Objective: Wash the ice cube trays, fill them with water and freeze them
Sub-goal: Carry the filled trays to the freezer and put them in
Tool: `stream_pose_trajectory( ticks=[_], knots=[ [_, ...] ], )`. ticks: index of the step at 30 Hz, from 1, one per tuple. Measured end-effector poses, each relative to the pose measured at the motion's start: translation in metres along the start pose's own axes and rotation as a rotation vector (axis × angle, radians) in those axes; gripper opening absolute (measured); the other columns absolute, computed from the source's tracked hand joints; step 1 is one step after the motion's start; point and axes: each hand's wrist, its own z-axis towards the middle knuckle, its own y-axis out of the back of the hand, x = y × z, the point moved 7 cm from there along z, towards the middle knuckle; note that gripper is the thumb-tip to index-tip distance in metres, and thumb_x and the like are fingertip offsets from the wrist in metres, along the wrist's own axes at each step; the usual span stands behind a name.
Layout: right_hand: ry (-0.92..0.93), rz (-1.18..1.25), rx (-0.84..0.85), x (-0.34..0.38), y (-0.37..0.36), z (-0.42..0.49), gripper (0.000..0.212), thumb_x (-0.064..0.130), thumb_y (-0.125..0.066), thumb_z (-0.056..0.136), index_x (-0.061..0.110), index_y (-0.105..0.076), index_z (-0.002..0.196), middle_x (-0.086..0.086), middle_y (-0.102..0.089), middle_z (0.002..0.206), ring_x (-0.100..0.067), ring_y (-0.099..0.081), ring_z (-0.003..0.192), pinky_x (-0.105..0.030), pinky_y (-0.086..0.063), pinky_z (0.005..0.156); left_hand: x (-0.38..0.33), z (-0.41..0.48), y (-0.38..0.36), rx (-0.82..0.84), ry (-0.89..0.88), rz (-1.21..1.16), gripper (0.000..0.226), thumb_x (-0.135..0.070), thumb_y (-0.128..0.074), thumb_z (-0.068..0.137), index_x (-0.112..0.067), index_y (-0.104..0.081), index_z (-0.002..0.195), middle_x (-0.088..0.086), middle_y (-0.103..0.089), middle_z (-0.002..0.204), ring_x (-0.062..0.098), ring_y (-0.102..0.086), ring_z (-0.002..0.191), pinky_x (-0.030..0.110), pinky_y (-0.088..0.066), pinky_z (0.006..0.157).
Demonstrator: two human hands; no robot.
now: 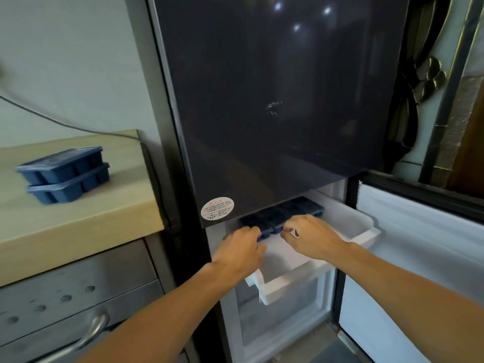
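A dark blue ice cube tray [285, 210] lies in the pulled-out white freezer drawer [348, 224], partly under the fridge's upper door. My left hand [241, 251] grips the tray's near left end, fingers curled over its edge. My right hand [311, 235] pinches the tray's near edge a little to the right. Two more blue ice cube trays [65, 174] sit stacked on the wooden counter at the left.
The dark glossy upper fridge door [282, 100] hangs closed right above the drawer. The freezer door [419, 258] stands open at the right. A lower freezer drawer [282, 323] sits below. A steel cabinet with a curved handle [94, 331] is at the lower left.
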Motion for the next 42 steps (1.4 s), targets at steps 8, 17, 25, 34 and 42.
stream_pose_trajectory(
  ticks=[8, 17, 25, 34, 42],
  knots=[
    [0.328, 0.076, -0.419, 0.127, 0.085, -0.058, 0.044, 0.03, -0.062, 0.094, 0.011, -0.05, 0.056, 0.005, -0.049, 0.055, -0.018, -0.043, 0.051, -0.039, -0.044, 0.049, 0.027, -0.103, 0.073, -0.285, -0.079, -0.106, 0.018, -0.043, -0.046, 0.099, -0.03, -0.057, 0.094, -0.009, -0.067, 0.092, 0.02, -0.065, 0.086, 0.039, -0.053, 0.078],
    [0.553, 0.404, -0.646, 0.291, 0.179, -0.013, 0.049, 0.038, -0.056, 0.096, 0.018, -0.039, 0.054, 0.008, -0.039, 0.051, -0.014, -0.038, 0.048, -0.036, -0.035, 0.048, 0.109, -0.203, 0.199, -0.588, -0.088, -0.124, 0.036, -0.051, -0.04, 0.1, -0.027, -0.064, 0.086, -0.012, -0.065, 0.073, 0.006, -0.057, 0.064, 0.031, -0.051, 0.062],
    [0.333, 0.052, -0.296, 0.419, 0.149, 0.095, 0.06, 0.073, -0.053, 0.087, 0.02, -0.06, 0.117, -0.002, -0.056, 0.121, -0.028, -0.061, 0.099, -0.038, -0.043, 0.073, 0.18, -0.266, 0.28, -0.852, 0.11, 0.061, 0.032, -0.05, -0.047, 0.098, -0.028, -0.064, 0.083, -0.015, -0.053, 0.057, 0.007, -0.051, 0.053, 0.026, -0.043, 0.054],
    [0.232, -0.077, -0.209, 0.437, 0.113, 0.124, 0.042, 0.056, -0.061, 0.088, 0.019, -0.061, 0.109, -0.007, -0.054, 0.125, -0.025, -0.057, 0.091, -0.035, -0.04, 0.068, 0.212, -0.279, 0.3, -0.856, 0.236, 0.177, 0.029, -0.051, -0.048, 0.098, -0.029, -0.065, 0.092, -0.017, -0.058, 0.065, 0.004, -0.05, 0.057, 0.019, -0.032, 0.053],
    [0.2, 0.078, -0.256, 0.403, 0.13, 0.112, 0.03, 0.046, -0.054, 0.09, 0.018, -0.064, 0.09, -0.005, -0.059, 0.11, -0.025, -0.06, 0.083, -0.036, -0.049, 0.069, 0.203, -0.235, 0.299, -0.753, 0.246, 0.142, 0.038, -0.056, -0.047, 0.098, -0.03, -0.055, 0.124, -0.015, -0.063, 0.104, 0.007, -0.059, 0.09, 0.027, -0.048, 0.073]
  ],
)
